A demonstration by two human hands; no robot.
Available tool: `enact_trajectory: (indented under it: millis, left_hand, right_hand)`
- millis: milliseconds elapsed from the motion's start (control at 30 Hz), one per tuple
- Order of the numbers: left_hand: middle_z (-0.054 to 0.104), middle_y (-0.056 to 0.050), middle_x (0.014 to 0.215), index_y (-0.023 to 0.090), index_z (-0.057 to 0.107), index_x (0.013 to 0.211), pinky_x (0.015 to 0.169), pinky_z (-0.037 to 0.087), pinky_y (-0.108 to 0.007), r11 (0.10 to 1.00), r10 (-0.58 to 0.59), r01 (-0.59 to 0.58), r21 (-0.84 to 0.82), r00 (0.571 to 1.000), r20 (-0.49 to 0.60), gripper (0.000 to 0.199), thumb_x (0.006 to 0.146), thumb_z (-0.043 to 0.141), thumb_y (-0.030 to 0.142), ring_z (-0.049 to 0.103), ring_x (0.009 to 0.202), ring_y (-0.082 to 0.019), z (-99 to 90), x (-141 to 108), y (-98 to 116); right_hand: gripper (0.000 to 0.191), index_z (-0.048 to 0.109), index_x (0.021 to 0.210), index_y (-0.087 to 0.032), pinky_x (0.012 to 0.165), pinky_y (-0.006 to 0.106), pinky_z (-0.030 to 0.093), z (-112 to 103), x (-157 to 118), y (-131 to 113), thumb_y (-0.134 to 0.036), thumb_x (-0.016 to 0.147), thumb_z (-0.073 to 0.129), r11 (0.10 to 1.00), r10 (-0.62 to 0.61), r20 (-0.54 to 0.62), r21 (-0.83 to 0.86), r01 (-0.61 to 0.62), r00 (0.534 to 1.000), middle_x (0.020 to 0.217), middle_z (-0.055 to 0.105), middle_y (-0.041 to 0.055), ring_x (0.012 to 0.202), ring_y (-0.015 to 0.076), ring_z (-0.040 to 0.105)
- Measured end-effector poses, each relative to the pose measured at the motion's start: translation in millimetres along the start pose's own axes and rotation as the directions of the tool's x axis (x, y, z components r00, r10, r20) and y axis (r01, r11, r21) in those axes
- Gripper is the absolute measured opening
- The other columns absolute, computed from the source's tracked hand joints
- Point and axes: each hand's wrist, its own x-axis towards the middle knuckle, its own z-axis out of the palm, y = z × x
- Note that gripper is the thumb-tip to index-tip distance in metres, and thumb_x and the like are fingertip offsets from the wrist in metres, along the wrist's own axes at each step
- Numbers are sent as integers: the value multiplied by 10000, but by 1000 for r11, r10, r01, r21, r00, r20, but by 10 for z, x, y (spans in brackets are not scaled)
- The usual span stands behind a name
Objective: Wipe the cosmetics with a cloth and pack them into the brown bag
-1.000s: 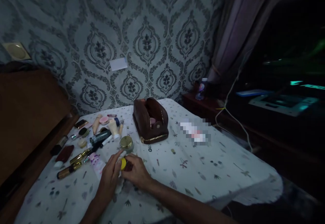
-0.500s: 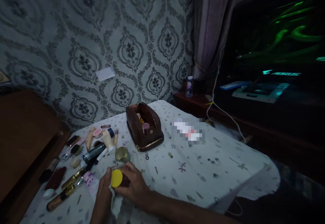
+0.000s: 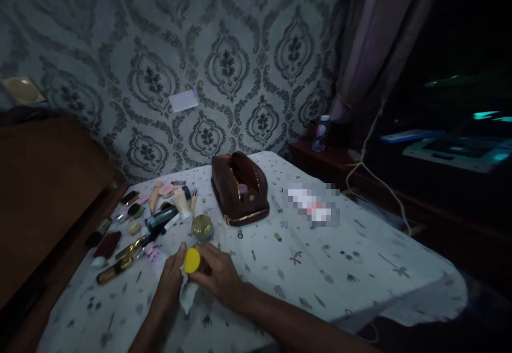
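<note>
A small dark container with a round yellow lid is gripped in my right hand, its lid turned toward me. On its other side my left hand presses a crumpled white tissue against it; the tissue's loose end hangs below. Just beyond both hands stands a squat jar with a gold lid. Farther back, a brown makeup bag lies with its zip undone, and a pink round item shows inside. Left of my hands lies a purple and white tube.
Several cosmetics, among them a dark cylinder, a cream tube and a gold tube, lie along the left of the patterned tablecloth. A blurred-out item is right of the bag. A bottle stands behind on a ledge.
The camera view has turned left, so the whole scene appears farther right. Both hands still hold the yellow-lidded container and the tissue, with only a slight shift between them.
</note>
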Motion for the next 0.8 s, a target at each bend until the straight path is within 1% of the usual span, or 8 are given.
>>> enact_trajectory:
  millis: [67,100,200,400,533,633,733,800]
  left_hand:
    - [707,-108,917,180,706,872,865,504,-386,991,-122,122,-59,992,8,528,698,603,669,629,978,-306,18,4,210]
    - [697,-95,822,169,697,812,778,511,-361,975,-190,196,-100,979,73,548,730,563,693,631,883,-285,22,19,307]
    - [644,-47,675,150,662,719,661,462,-304,955,-226,261,-140,947,227,596,785,497,719,584,714,-222,-1,79,500]
    - [480,27,554,182,531,589,565,336,-259,988,-53,38,151,994,99,524,831,484,644,448,571,-143,-129,101,546]
    - [497,41,603,190,557,694,566,342,-243,975,69,-78,208,996,48,364,890,505,492,456,590,-134,-139,46,535]
    - [632,-20,803,182,638,856,726,438,-282,942,229,-234,239,972,50,232,931,497,351,580,768,-173,-111,-18,533]
    - [667,-72,957,184,669,1032,860,471,-338,908,343,-354,223,935,88,218,961,485,278,611,932,-206,-91,-89,531]
    - [673,-84,1024,195,667,1100,904,481,-360,876,417,-434,211,901,121,233,974,480,253,604,1003,-212,-94,-134,524]
  right_hand:
    - [440,584,1251,-200,833,355,551,13,-9,17,-367,856,686,1000,-22,-5,7,23,1000,1076,680,96,935,230,659]
    - [448,574,1266,-206,859,368,547,20,-11,23,-358,860,683,1000,-28,-6,12,28,1000,1107,677,100,973,238,656]
    - [445,567,1274,-209,870,379,545,30,-9,27,-345,865,679,999,-33,10,26,33,999,1120,677,100,986,240,654]
    - [413,603,1233,-199,782,351,541,22,6,0,-332,851,687,1000,20,67,7,-21,998,1041,675,90,834,211,632]
    - [402,624,1194,-199,762,342,518,19,23,-28,-306,815,703,999,43,104,-7,-43,994,949,663,71,810,209,606]
    - [323,643,1098,-174,704,308,489,17,40,-68,-265,792,688,996,89,130,-29,-85,988,853,638,46,743,187,576]
    - [82,629,824,-172,630,265,439,24,58,-102,-219,758,645,987,161,149,-49,-155,976,717,584,3,643,148,519]
    - [86,563,684,-181,581,240,401,31,74,-108,-218,729,626,973,232,141,-35,-229,963,637,541,-23,594,126,480]
